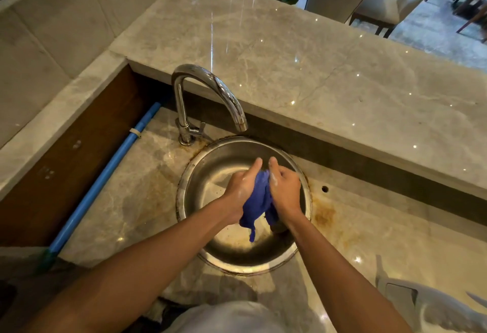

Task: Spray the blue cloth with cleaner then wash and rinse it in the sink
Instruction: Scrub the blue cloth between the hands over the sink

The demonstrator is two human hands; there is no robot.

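The blue cloth [259,201] is bunched up between both hands over the round steel sink [208,172], its lower ends hanging toward the basin floor. My left hand [241,188] grips the cloth from the left, thumb pointing up. My right hand [286,188] grips it from the right, thumb raised beside the other one. White suds show on both hands. The chrome faucet [210,95] arches over the sink's far rim; no water stream is visible from its spout.
A blue pipe [105,174] runs diagonally along the left of the marble counter [131,201]. A raised marble ledge [316,69] stands behind the sink. Rust stains ring the sink. A small hole [325,189] lies right of it. A white plastic chair [421,303] sits bottom right.
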